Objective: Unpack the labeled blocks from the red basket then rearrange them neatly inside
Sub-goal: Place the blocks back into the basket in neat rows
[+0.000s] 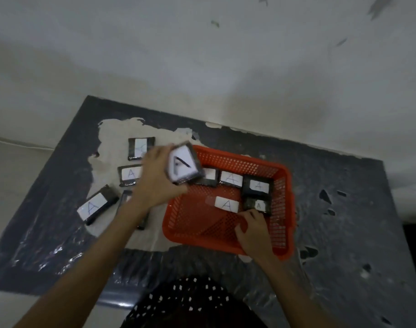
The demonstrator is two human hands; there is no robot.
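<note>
Right grip: my right hand (254,229) sits low inside the red basket (284,204), fingers curled at the small labeled block (258,205) by the right wall; I cannot tell whether they close on it or only nudge it.
Left grip: my left hand (155,179) is closed round a carried block (182,165), held tilted in the air over the basket's left rim, its white "A" label towards me.
Step in hand: I judge this the repacking stage, since a row already stands along the far wall and blocks wait outside.
In the basket: a loose white label piece (226,204) lies on the floor beside the small block; behind it three blocks line the far wall, the right-hand one (258,185) just above the small block.
Next move: the carried block wants lowering flat, label up, into the open near-left floor or squared against the row; my right hand should steady the neighbours.
In the way: the loose label piece lies in the middle of the floor and may need shifting first.
On the bench: the bench (344,233) is dark with worn pale patches; left of the basket lie at least four more blocks, one (93,205) nearest me, one (140,147) farthest, and one partly hidden under my left forearm.
</note>
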